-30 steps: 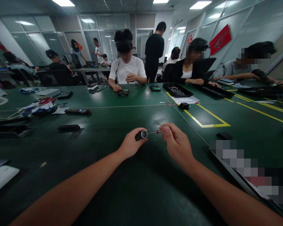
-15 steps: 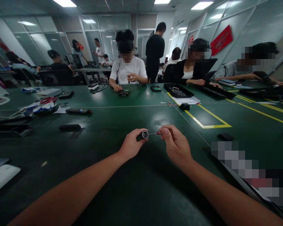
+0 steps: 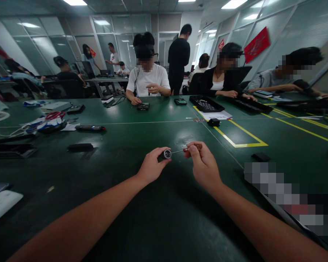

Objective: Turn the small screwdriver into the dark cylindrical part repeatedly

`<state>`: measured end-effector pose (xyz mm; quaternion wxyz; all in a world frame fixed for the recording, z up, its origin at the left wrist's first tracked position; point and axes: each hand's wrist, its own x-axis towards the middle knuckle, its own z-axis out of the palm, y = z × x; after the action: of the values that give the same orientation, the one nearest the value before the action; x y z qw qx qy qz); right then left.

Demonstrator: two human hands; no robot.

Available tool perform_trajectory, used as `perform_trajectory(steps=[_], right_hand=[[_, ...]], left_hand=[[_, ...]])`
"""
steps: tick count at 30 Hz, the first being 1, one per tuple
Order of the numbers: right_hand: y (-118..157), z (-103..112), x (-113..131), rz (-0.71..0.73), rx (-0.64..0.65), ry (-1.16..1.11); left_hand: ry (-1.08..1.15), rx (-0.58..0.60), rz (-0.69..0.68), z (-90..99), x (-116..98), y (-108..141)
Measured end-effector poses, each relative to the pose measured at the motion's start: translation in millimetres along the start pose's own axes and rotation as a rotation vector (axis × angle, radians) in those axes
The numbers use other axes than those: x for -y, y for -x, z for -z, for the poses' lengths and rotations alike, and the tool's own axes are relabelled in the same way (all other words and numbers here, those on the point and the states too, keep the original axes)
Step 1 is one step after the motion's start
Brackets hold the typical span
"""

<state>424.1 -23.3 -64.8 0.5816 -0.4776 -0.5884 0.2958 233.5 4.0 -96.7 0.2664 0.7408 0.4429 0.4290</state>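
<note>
A small dark round part [image 3: 167,154] with a pale metallic rim is held between the thumb and fingers of my left hand [image 3: 152,166], its open face turned to the right and toward me. My right hand [image 3: 205,163] grips a screwdriver [image 3: 185,149] by its red handle. The thin metal shaft points left, and its tip reaches the face of the round part. Whether the tip sits inside the part is too small to tell. Both hands are above the green table [image 3: 142,225].
A black block [image 3: 213,122] lies beside yellow tape. Black trays [image 3: 207,104] are at the back right, a dark bar [image 3: 80,147] and a pen-like tool [image 3: 90,128] at left. A sheet [image 3: 5,203] lies near left. Across the table sits a person [image 3: 148,78] in white.
The screwdriver's handle end has risen slightly, so the shaft now slants down to the left. My right fingers have shifted a little on the handle. My left hand has hardly moved.
</note>
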Motion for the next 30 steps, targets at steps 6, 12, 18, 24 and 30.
perform_trajectory(steps=[6,12,18,24,30], right_hand=[[-17.1,1.3,-10.6,-0.463,-0.009,-0.5],[-15.3,0.4,-11.8,-0.271,-0.099,-0.379],[-7.8,-0.8,-2.5,-0.078,-0.033,-0.112],[-4.6,0.6,0.7,-0.031,0.018,-0.062],[1.1,3.9,10.0,0.007,0.061,-0.006]], left_hand=[[-0.114,0.022,-0.138,9.9,-0.8,-6.2],[-0.114,0.045,-0.087,10.9,5.9,-6.9],[-0.108,0.047,-0.085,9.1,3.7,-4.2],[-0.11,0.048,-0.077,9.5,1.1,-3.1],[-0.127,0.048,-0.091,9.3,1.2,-3.5]])
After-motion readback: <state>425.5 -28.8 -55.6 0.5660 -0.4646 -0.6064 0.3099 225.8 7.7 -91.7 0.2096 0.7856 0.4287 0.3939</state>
